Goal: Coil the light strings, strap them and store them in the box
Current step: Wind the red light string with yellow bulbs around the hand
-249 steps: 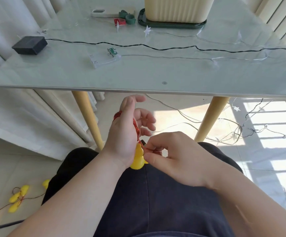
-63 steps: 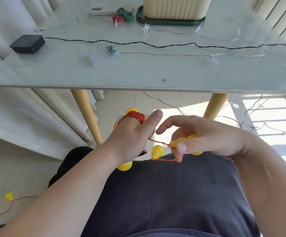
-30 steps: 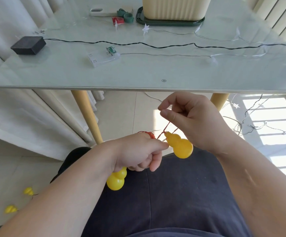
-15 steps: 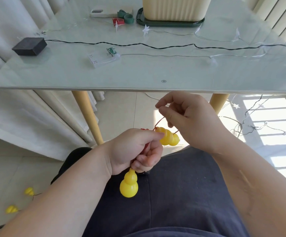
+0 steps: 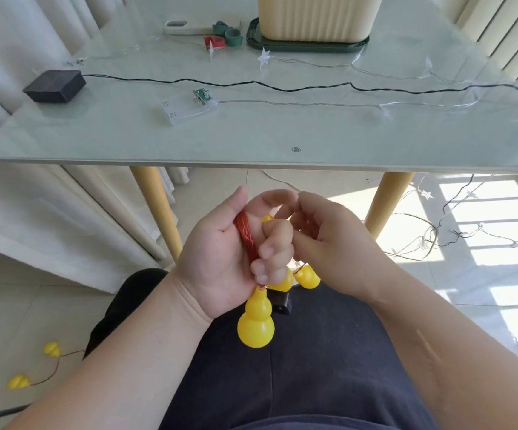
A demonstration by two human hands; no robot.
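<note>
You sit at a pale glass table with two yellow legs, and it fills the top from 10 to 2 o'clock. White curtains hang at 9 o'clock. The floor has light tiles, and bright sun falls in stripes at 3 o'clock.

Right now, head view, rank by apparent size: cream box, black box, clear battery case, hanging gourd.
1. cream box, cropped.
2. black box, clear battery case, hanging gourd: alike; gourd is nearest the camera, so unranked.
</note>
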